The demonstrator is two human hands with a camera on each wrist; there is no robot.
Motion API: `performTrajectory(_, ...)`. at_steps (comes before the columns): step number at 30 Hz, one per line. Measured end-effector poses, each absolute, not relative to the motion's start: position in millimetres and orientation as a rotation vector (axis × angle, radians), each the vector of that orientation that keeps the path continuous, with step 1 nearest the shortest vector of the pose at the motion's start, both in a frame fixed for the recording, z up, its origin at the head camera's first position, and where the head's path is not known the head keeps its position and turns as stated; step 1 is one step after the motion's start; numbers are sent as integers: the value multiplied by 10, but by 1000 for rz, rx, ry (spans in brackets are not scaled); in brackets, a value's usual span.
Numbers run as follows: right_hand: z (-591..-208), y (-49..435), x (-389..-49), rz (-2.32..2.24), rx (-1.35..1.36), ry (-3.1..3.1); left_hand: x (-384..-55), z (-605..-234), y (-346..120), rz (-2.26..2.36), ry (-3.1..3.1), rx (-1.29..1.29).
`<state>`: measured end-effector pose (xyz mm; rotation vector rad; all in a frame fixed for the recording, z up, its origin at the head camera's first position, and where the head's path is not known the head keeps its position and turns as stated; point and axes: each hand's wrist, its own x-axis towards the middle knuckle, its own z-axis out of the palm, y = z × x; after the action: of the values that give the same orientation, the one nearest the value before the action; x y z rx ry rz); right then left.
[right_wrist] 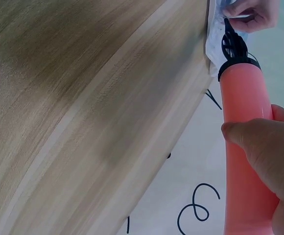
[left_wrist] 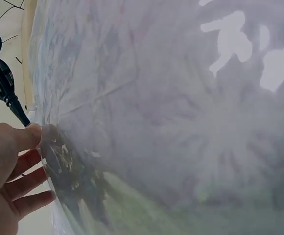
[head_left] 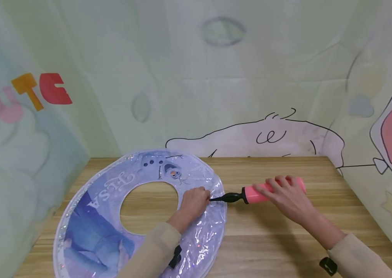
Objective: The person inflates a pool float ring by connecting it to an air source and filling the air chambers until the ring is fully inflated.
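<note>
A large round swim ring (head_left: 213, 227), printed in blue and lilac with a snowman and a figure in a blue dress, lies puffed up and wrinkled at the left. My left hand (head_left: 195, 200) pinches its film with thumb and forefinger, right where the black nozzle (head_left: 229, 198) of a pink hand pump (head_left: 256, 194) ends. The valve is hidden behind those fingers (left_wrist: 32, 137). My right hand (head_left: 288, 199) grips the pump's pink barrel (right_wrist: 247, 98) from above, holding it roughly level over the table.
Underneath is a wood-grain table (head_left: 272, 247). A printed cloth backdrop (head_left: 189, 77) with cartoon drawings and coloured letters rises behind the table and along both sides.
</note>
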<state>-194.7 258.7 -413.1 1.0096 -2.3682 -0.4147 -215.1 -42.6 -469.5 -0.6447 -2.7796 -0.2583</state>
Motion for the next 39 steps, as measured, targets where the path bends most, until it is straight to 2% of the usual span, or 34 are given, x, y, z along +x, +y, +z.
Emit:
performTrajectory(11,-4178,2622,-1925,-389,980,-2414,-2152,-4678,-493,-488,-2931,-592)
performTrajectory(39,-4104,2542,-1968,-440,1022,-2363,-2125,-4713,-397,-284,-2849,-529)
